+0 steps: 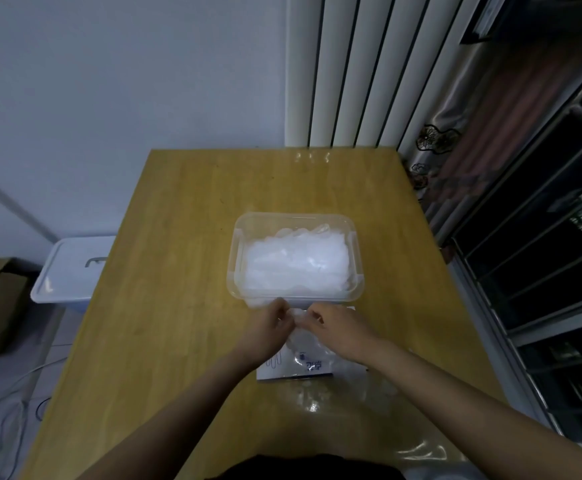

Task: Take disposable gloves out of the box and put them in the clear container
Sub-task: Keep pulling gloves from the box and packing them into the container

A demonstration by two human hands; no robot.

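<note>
Nearest me, the white box [294, 370] lies flat on the wooden surface [178, 244], its blue print too blurred to read. Over its far end my left grip [269, 324] and right grip [338, 329] meet, the fingers of each curled and pinching a crumpled clear glove [299, 337] between them. Just beyond, the clear container [235, 261] stands open, a heap of gloves [296, 261] filling it almost to the rim.

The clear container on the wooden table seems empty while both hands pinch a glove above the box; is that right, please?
Not quite: the head view shows the clear container holding a heap of gloves. Left hand and right hand do pinch a glove above the box.
</note>
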